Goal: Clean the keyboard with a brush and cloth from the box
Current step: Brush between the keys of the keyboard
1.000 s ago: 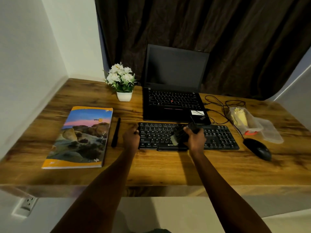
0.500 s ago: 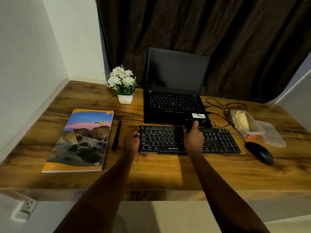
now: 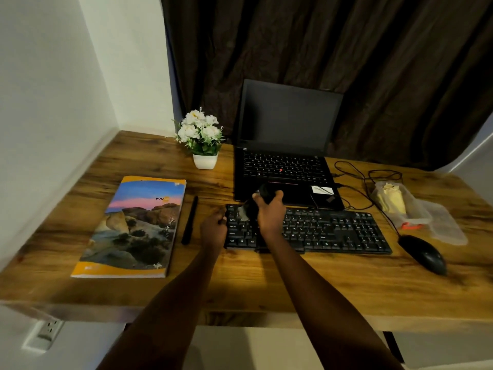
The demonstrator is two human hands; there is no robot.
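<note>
My right hand [image 3: 269,213] is over the left part of the keyboard [image 3: 333,231], its fingers [image 3: 277,194] clenched around the dark handle of the brush [image 3: 246,210]. The pale bristles point down and left and reach the top-left keys; they are blurred, so I cannot tell whether they press on them. My left hand [image 3: 213,229] grips the keyboard's left end, fingers curled over the edge, thumb side on the counter [image 3: 266,284].

The keyboard lies flat near the front of the counter, just in front of the open laptop [image 3: 288,156], whose screen is dark. A white tag [image 3: 321,190] sits on the laptop's palm rest, to the right of my brush hand.

To the left of the keyboard a black pen [image 3: 190,220] lies almost lengthwise, and beyond it a book [image 3: 133,228] with a rocky landscape on the cover. A white pot of flowers [image 3: 201,137] stands behind them, beside the laptop.

On the right a mouse [image 3: 424,253] rests near the keyboard's far end, its cable [image 3: 373,193] looping back toward the laptop. Behind the mouse is a clear box [image 3: 416,214] with a yellow cloth [image 3: 392,200] inside.
</note>
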